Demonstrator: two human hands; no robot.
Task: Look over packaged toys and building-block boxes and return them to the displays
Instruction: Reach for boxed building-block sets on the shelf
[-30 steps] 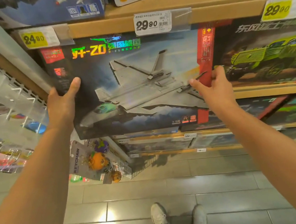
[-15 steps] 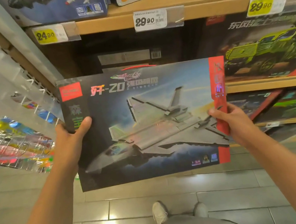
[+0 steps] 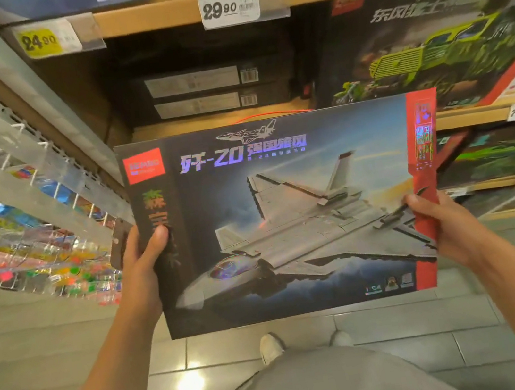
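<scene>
Dark cardboard fighter-jet building-block box (image 3: 286,217), gripped between left hand (image 3: 142,273) and right hand (image 3: 447,229), is under inspection; reshelving ahead needs lifting.

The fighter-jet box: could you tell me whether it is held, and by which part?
Yes: the left hand grips the fighter-jet box at its left edge, the right hand at its right edge.

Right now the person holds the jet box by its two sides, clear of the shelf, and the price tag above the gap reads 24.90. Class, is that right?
Not quite. The head view shows the white price tag above the gap reading 29.90. The rest stands: the left hand and right hand hold the jet box by its sides, clear of the shelf.
</scene>
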